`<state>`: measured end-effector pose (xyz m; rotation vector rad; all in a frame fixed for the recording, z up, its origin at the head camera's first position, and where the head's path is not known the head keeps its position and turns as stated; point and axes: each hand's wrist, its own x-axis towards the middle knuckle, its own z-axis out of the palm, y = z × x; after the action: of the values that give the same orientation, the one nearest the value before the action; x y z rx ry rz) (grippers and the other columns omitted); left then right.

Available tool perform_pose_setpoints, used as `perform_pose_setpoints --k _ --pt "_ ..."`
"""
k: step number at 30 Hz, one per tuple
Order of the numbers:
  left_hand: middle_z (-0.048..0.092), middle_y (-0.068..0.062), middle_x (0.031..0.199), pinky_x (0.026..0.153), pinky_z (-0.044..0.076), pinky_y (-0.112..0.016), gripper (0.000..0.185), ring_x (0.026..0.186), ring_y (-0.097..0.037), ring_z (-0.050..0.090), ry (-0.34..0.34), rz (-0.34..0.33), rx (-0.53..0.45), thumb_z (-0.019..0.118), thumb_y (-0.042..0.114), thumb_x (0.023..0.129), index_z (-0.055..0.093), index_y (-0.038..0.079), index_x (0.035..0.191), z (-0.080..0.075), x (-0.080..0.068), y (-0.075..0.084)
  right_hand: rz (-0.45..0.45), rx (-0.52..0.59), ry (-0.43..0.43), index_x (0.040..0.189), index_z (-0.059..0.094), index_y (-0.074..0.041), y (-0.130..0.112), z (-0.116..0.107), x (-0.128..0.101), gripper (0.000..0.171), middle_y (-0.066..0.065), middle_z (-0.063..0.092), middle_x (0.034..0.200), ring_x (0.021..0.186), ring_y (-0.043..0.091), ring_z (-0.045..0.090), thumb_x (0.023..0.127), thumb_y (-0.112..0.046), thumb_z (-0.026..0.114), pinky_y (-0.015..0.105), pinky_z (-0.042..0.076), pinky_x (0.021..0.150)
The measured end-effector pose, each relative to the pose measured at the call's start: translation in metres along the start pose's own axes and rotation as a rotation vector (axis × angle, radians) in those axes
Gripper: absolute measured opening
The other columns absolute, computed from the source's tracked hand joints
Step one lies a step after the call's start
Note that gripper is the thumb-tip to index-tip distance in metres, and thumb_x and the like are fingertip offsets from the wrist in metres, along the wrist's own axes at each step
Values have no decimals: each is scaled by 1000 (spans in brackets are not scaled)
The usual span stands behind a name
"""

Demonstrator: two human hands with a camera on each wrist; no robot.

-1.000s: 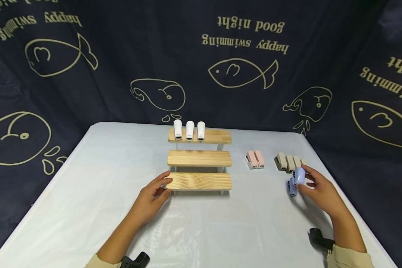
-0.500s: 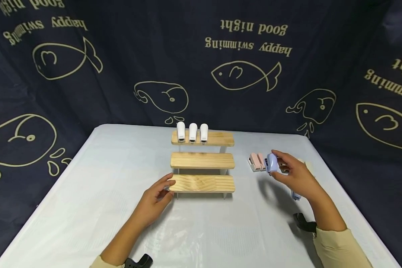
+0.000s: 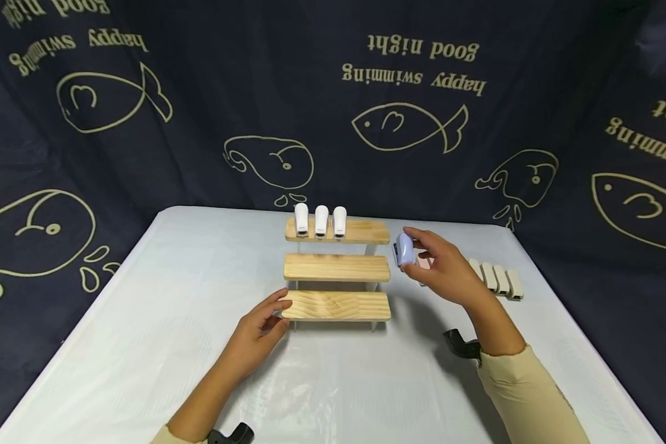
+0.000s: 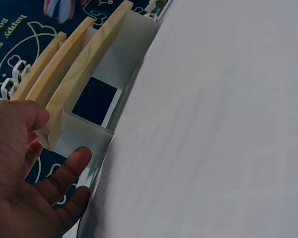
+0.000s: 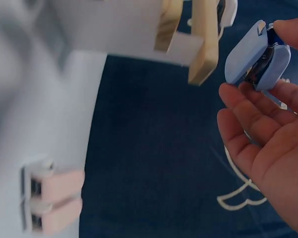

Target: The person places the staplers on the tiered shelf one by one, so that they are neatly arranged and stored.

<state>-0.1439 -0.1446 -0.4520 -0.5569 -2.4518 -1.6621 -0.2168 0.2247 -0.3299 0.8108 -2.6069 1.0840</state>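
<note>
now pinching a smooth, rounded pale-blue stapler (image 3: 404, 250) in the right hand (image 3: 443, 269), fingertips curled round it, just right of the grainy three-step wooden rack (image 3: 337, 267). having carried it left and farther off from the beige staplers (image 3: 496, 279) since a second ago. resting the left hand (image 3: 255, 331), fingers relaxed, touching the nearest step's left end.

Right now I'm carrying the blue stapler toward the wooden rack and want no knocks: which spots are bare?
The middle step and bottom step are bare, as is the top step right of the three white staplers. It is crowded right of the rack, near the beige staplers.
</note>
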Motion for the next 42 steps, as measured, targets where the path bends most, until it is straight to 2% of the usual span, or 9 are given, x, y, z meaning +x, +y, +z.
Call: perform_pose_setpoints --k 3,4,9,14,23,30,42 --pt "43 -8 153 85 55 -29 34 94 -21 68 -3 -16 7 65 5 97 62 6 131 0 2 1 -21 -15 -7 146 46 -1 -6 5 12 67 12 58 131 116 27 57 86 -3 74 48 50 91" --pt "43 -8 153 85 55 -29 34 94 -21 68 -3 -15 7 64 5 97 62 6 131 0 2 1 -26 -21 -7 146 45 -1 -8 7 15 67 12 58 131 116 27 57 86 -4 74 49 50 92" --pt "44 -10 152 83 56 -29 34 92 -21 68 7 2 8 65 4 96 63 5 130 0 2 -1 -19 -32 -16 147 45 -2 -16 15 32 67 13 58 131 118 28 57 86 -7 74 49 47 96" --pt "44 -5 152 82 56 -27 33 93 -21 68 12 -3 -3 65 4 96 63 4 129 1 0 -1 7 -9 -45 149 43 -6 -22 23 47 69 14 54 135 121 32 56 88 -9 74 49 45 101" --pt "45 -6 152 82 56 -28 33 92 -17 68 17 -9 1 66 4 96 63 5 129 0 -1 0 59 71 -63 151 38 -2 -30 36 67 70 16 49 138 127 29 52 90 -6 72 41 47 102" --pt "44 -10 152 83 56 -28 33 93 -20 68 6 -4 7 65 4 96 63 4 129 -1 1 0 66 105 -78 151 37 -1 -26 43 77 68 18 47 140 126 32 53 91 -6 70 43 49 99" --pt "43 2 153 84 55 -29 34 93 -14 67 1 -38 29 65 6 96 63 7 130 0 1 1 93 88 -71 153 36 -4 -20 48 80 68 18 46 143 126 30 53 93 -9 68 40 49 100"
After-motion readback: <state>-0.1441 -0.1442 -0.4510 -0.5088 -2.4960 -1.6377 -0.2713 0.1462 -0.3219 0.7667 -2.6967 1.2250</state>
